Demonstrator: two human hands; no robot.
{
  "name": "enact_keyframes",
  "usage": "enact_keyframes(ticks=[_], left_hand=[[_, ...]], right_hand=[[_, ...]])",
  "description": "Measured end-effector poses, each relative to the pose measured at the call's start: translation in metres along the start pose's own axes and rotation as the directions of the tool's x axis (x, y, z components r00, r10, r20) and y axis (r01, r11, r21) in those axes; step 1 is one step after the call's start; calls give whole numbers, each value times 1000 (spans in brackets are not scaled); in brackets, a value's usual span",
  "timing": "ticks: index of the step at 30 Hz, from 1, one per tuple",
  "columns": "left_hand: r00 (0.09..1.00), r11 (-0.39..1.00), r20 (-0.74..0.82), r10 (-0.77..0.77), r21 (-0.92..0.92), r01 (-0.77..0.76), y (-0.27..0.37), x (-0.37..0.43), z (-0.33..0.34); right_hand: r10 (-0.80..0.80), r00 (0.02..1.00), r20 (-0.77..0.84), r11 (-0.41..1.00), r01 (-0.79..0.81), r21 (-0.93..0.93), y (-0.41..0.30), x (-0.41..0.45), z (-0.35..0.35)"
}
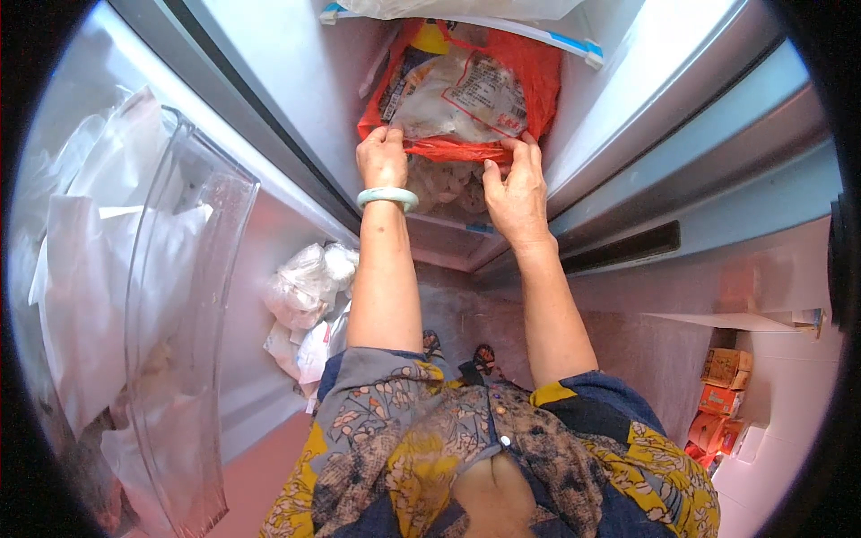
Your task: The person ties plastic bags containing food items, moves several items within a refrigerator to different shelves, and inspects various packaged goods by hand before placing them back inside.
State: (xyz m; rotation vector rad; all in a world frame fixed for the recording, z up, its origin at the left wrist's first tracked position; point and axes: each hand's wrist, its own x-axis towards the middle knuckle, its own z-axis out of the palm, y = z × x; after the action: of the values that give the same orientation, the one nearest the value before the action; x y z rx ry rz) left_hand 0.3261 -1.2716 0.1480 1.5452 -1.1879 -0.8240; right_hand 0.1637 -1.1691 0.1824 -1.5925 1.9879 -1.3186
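A red plastic bag [541,74] lies on a shelf inside an open refrigerator, its mouth towards me. In it shows a clear printed food packet [437,94], with dark and yellow packaging behind. My left hand [383,158], a pale green bangle at its wrist, pinches the left part of the bag's near edge. At the right part of that edge, my right hand [519,185] has its fingers on the red plastic, the thumb a little apart. Below the bag, between my hands, crumpled clear plastic bags [444,181] are partly hidden.
A shelf edge with blue-ended trim [565,42] crosses above the red bag. The open door on the left has a clear plastic door bin [232,235] holding white bags [87,269]. More wrapped bundles [303,286] are beside my left forearm. Boxes [723,383] stand far right.
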Motion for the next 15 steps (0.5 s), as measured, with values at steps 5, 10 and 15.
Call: enact_keyframes(ticks=[5,10,15], left_hand=[[992,991,-126,-22,-134,5,1,-9,8],[994,990,-111,-22,-143,6,21,-27,6],[884,919,-250,395,88,-385,19,-38,4]], right_hand=[[140,988,69,973,-150,176,-9,3,-5],[41,997,-63,998,-39,42,8,7,3],[71,995,-72,993,-63,103,5,6,6]])
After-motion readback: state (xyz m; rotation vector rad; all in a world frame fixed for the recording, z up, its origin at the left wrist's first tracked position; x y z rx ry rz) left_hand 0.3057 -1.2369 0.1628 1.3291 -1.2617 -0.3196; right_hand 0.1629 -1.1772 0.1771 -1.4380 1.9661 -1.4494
